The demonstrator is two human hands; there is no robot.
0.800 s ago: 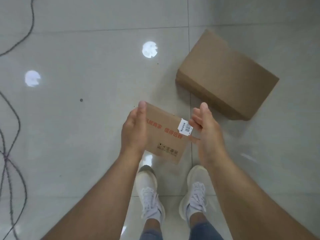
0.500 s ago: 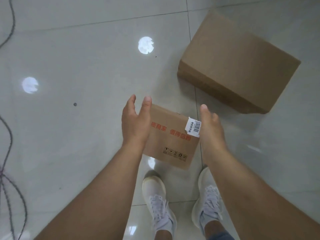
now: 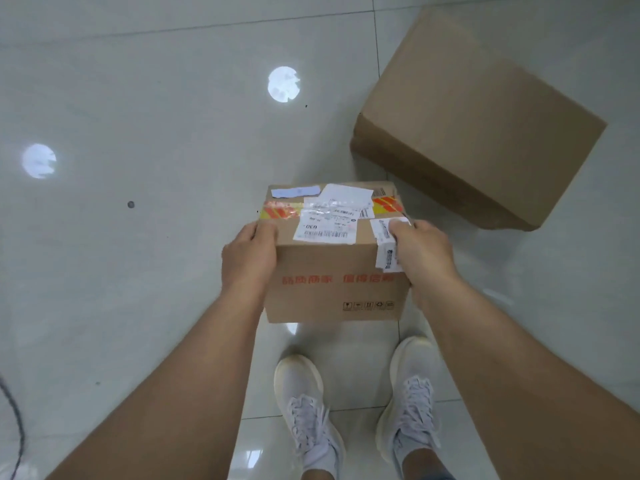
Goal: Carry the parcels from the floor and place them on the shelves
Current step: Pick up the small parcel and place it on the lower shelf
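Big plain carton (image 3: 485,123) sits on the tiled floor (image 3: 138,237) up at two o'clock, untouched, likely waiting its turn. Dead centre, the small labelled parcel (image 3: 334,271) is up off the tiles, above the white shoes (image 3: 308,410). Left hand (image 3: 249,258) clamps its nine o'clock side, right hand (image 3: 424,254) its three o'clock side, squeezing from opposite walls so it rides level, shipping labels facing up. No shelves in view.

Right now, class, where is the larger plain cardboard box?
In the head view, the larger plain box lies on the tiled floor at upper right, beyond and right of the small labelled parcel held between both hands.
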